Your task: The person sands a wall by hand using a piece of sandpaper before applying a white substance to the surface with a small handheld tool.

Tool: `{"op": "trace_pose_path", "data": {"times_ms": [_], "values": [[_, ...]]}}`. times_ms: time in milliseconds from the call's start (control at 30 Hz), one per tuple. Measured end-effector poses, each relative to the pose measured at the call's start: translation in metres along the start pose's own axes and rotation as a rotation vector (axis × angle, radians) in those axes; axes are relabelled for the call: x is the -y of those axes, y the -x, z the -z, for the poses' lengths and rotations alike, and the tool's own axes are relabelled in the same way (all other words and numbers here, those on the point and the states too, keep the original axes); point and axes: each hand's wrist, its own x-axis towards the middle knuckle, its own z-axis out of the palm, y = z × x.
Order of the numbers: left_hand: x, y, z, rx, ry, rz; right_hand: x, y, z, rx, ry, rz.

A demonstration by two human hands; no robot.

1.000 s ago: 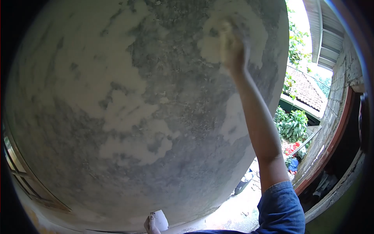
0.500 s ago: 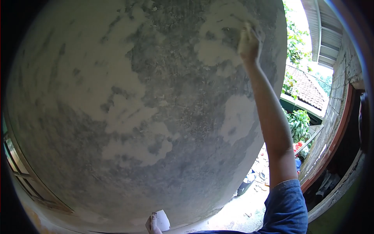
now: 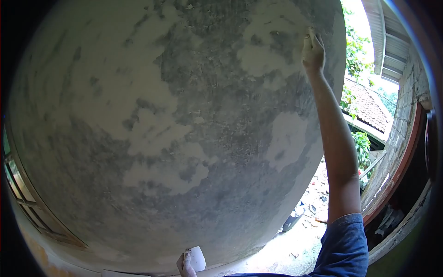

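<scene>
My right hand (image 3: pixel 314 54) is raised at the upper right of the plastered wall (image 3: pixel 221 111), fingertips right at its surface. Its fingers are closed together; what they hold, if anything, I cannot make out. Around it the wall shows pale smooth patches (image 3: pixel 263 55) over rough grey plaster. At the bottom of the view my left hand (image 3: pixel 185 265) grips a flat white piece (image 3: pixel 198 258) with a straight edge, thumb over its near face. That piece stands up in front of the wall's lower part.
A wooden-framed window (image 3: pixel 23 198) sits at the left edge. Past the wall's right edge lie bright rubble-strewn ground, a dark bucket (image 3: pixel 293 219) and green plants (image 3: pixel 362 147). A block wall (image 3: pixel 406 124) with a reddish door frame (image 3: pixel 401 171) rises at the far right.
My right hand has moved right along the wall, closer to its right edge. The whole view has shifted a little; my left hand still holds the white piece.
</scene>
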Motion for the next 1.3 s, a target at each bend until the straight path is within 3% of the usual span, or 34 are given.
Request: {"op": "trace_pose_path", "data": {"times_ms": [33, 100, 167, 200, 267, 367, 433, 533, 633, 700, 867, 933, 1000, 1067, 1133, 1167, 1300], "values": [[0.004, -0.002, 0.001, 0.001, 0.001, 0.000, 0.009, -0.001, -0.001, -0.059, 0.078, 0.030], [0.020, -0.009, 0.006, 0.035, -0.030, -0.027, 0.051, 0.017, -0.003, 0.079, 0.091, -0.013], [0.038, -0.018, 0.004, 0.045, -0.005, 0.014, 0.113, 0.029, 0.014, 0.075, 0.141, 0.359], [0.044, -0.020, 0.004, 0.046, 0.016, 0.054, 0.118, 0.030, 0.018, 0.075, 0.148, 0.357], [0.049, -0.024, 0.014, 0.033, -0.004, 0.070, 0.121, 0.033, 0.023, 0.232, 0.001, 0.598], [0.048, -0.028, 0.025, -0.006, -0.019, 0.069, 0.063, -0.003, 0.014, 0.198, -0.061, 0.456], [0.046, -0.029, 0.033, -0.031, -0.017, 0.053, 0.005, -0.022, 0.001, 0.158, -0.204, 0.074], [0.036, -0.024, 0.035, -0.115, 0.013, 0.052, -0.006, -0.029, 0.003, 0.102, -0.237, 0.124], [0.032, -0.018, 0.036, -0.154, 0.032, 0.049, 0.003, -0.006, 0.008, 0.033, -0.059, 0.084], [0.048, -0.020, 0.045, -0.121, 0.033, 0.062, 0.010, 0.018, 0.020, 0.049, 0.007, 0.200], [0.063, -0.015, 0.041, -0.063, 0.043, 0.078, 0.027, 0.108, 0.065, 0.147, -0.099, 0.223], [0.066, -0.014, 0.035, -0.041, 0.018, 0.040, 0.023, 0.122, 0.084, 0.347, -0.008, 0.404], [0.068, -0.012, 0.026, -0.055, 0.040, 0.048, 0.011, 0.113, 0.085, 0.386, -0.085, 0.373], [0.041, -0.002, -0.005, -0.129, -0.027, 0.013, -0.001, 0.083, 0.076, 0.481, -0.220, 0.060], [0.015, 0.007, -0.029, -0.207, -0.094, -0.022, -0.019, 0.043, 0.055, 0.366, -1.072, -0.372], [0.007, 0.011, -0.036, -0.173, -0.045, -0.016, -0.028, 0.023, 0.045, 0.369, -1.078, -0.375], [0.022, 0.017, -0.058, -0.181, -0.004, -0.020, -0.052, -0.038, 0.021, 0.083, -0.067, 0.139]]}}
